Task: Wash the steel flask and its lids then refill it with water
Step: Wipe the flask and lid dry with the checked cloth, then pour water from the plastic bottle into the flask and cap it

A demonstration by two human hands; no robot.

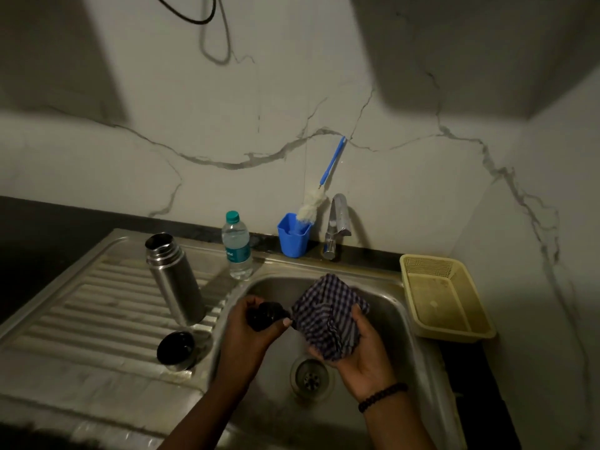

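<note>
A dim kitchen corner with a veined marble-pattern wall backs a dark bench carrying a stainless steel sink [402, 306] with a ribbed drainboard [97, 306] on its left.

The steel flask [173, 277] stands upright and uncapped on the drainboard, just beside the basin edge. Its body is brushed metal with a threaded neck and an open mouth. This placement likely keeps it draining and clear of the hands. A round lid [176, 350] with a dark interior and steel rim rests mouth-up on the drainboard, near the flask base and apart from it.

The left hand [256, 323] holds a small black inner lid [266, 315] over the basin; its fingers are curled and clamped around it. The right hand [350, 349] cradles a checked cloth [328, 315] from beneath, fingers closed on the bunched fabric, which touches or nearly touches the black lid. Holding both above the basin keeps drips inside the sink. The step in hand appears to be wiping this lid.

Outward, the drain [311, 378] sits below the hands. The tap [336, 227] shows no visible flow. A blue cup [293, 237] holding a bottle brush [319, 196] stands beside the tap. A plastic water bottle [237, 246], capped, stands behind the flask, possibly the refill source. A yellow basket [477, 319] rests on the bench to the right of the sink.
</note>
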